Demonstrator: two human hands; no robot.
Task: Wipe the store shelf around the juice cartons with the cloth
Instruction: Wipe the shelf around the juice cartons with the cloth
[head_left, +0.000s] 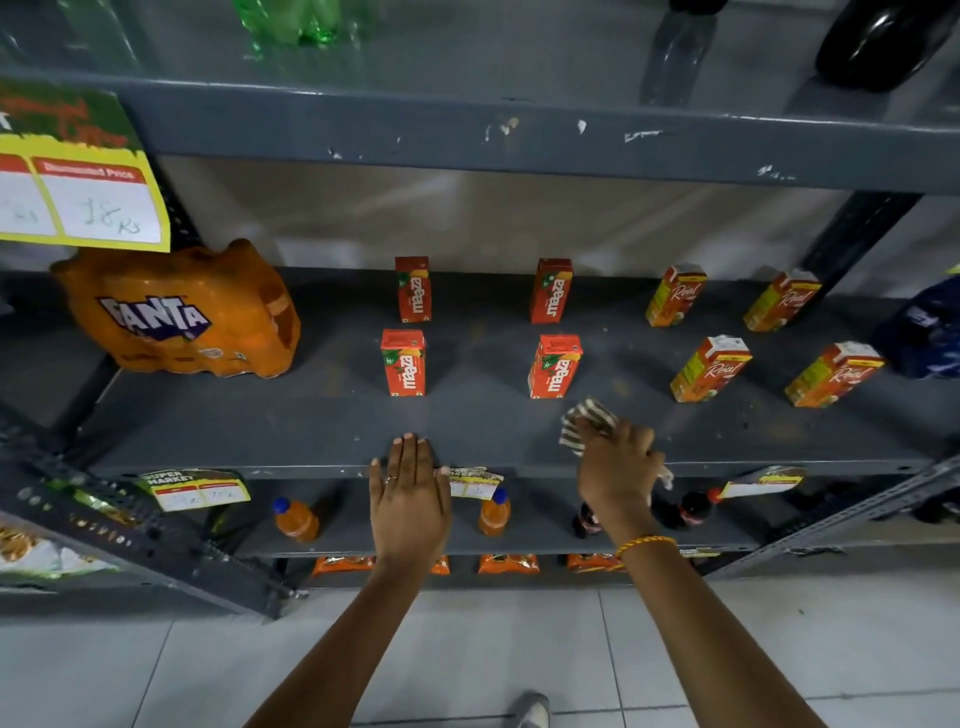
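A dark grey shelf (311, 431) carries several upright juice cartons: red Maaza cartons (403, 362) in the middle and orange Real cartons (709, 369) to the right. My right hand (618, 465) presses a striped cloth (584, 421) onto the shelf's front strip, just in front of the near Maaza carton (554, 366). My left hand (410, 493) lies flat on the shelf's front edge, fingers together and stretched out, holding nothing.
A shrink-wrapped orange Fanta pack (179, 317) stands at the shelf's left. A dark blue package (924, 332) sits at the right end. Yellow price tags (83, 171) hang from the shelf above. Small drink bottles (293, 517) stand on the shelf below.
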